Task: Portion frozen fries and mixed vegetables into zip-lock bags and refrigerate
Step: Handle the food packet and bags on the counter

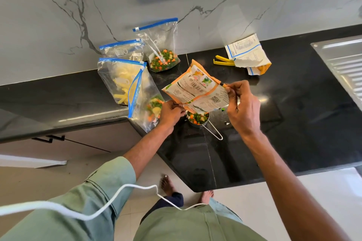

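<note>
The left hand (170, 113) and right hand (242, 107) each pinch one side of the open mouth of the vegetable packet (195, 88), fingers curled on the film. The packet hangs mouth-down directly above the metal cup (197, 120), which holds mixed vegetables and stands on the black counter (293, 123).

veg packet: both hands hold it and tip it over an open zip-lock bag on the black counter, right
Not quite. The left hand and right hand do hold the veg packet, but the head view shows it tipped over a metal measuring cup on the black counter instead.
</note>
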Tool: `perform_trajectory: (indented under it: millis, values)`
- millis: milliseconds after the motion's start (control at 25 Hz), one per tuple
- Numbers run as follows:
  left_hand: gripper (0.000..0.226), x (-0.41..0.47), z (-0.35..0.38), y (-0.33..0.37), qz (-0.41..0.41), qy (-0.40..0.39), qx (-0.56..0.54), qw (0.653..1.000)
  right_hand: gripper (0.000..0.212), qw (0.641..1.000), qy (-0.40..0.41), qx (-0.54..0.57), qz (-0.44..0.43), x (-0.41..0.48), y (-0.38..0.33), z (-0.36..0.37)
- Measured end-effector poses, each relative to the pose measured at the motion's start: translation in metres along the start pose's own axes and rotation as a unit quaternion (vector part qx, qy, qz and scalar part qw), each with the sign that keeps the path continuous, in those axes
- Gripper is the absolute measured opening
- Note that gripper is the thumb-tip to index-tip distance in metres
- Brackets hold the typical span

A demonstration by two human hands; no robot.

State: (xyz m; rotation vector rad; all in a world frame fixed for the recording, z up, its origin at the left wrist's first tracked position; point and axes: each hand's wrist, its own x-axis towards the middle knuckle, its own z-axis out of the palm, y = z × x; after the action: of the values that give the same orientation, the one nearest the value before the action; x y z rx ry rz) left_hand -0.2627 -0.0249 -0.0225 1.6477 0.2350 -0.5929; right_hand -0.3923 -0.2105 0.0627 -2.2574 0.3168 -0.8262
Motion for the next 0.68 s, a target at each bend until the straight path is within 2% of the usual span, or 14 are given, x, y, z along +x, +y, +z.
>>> perform_trajectory:
  millis: [80,160,240,320,520,680]
  values:
    - [0.031,-0.001,0.0,0.002,-0.012,-0.004,-0.013,1.0,0.015,0.998,-0.033,0.027,0.035,0.001,0.0,0.0]
    - [0.032,0.0,0.002,0.004,-0.02,-0.001,-0.016,1.0,0.027,0.989,-0.074,0.07,0.11,0.004,0.0,0.0]
    - [0.032,0.002,0.001,0.007,-0.026,0.008,-0.012,1.0,0.026,0.98,-0.085,0.086,0.158,0.007,0.001,-0.002]
    - [0.03,0.002,-0.001,0.006,-0.022,0.008,-0.001,1.0,0.021,0.985,-0.064,0.065,0.149,0.007,0.002,-0.005]
    - [0.029,0.001,-0.001,0.005,-0.011,-0.01,0.015,1.0,0.029,0.999,-0.032,-0.009,0.024,0.004,-0.002,-0.002]
    - [0.029,0.003,0.001,0.005,-0.002,-0.003,0.024,1.0,0.032,0.999,-0.03,0.003,0.043,-0.001,-0.004,0.004]
